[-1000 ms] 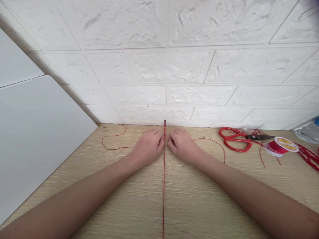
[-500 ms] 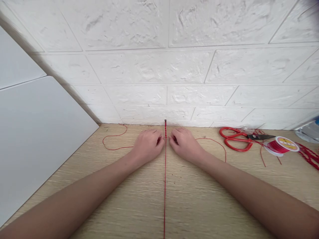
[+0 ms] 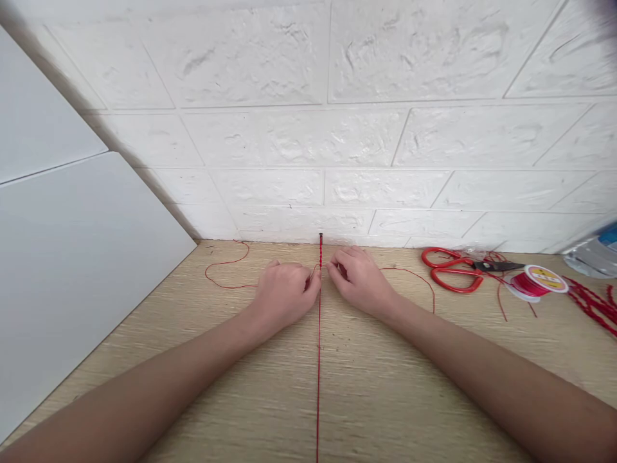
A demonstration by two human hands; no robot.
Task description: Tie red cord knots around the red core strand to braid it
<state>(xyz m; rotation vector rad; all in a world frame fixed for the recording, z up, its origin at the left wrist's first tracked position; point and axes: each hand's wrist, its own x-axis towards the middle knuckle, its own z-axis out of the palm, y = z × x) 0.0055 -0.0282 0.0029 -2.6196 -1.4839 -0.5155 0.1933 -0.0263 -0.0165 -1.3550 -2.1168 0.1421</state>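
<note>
A short knotted red braid hangs from a small dark nail at the foot of the wall. From it a straight red cord runs down the table towards me. My left hand is closed just left of the braid, pinching a thin red thread whose tail loops out over the table. My right hand is closed on the other side, with fingertips on the red thread near the braid; its tail curves away to the right. The fingertips partly hide the thread.
Red-handled scissors lie at the right by the wall, next to a spool of red thread. Further right are finished red braids and a clear plastic item. A white panel stands at the left.
My left hand has turned slightly, its thumb now reaching up to the cord below the braid. The right hand has barely moved. The view has shifted a little.
</note>
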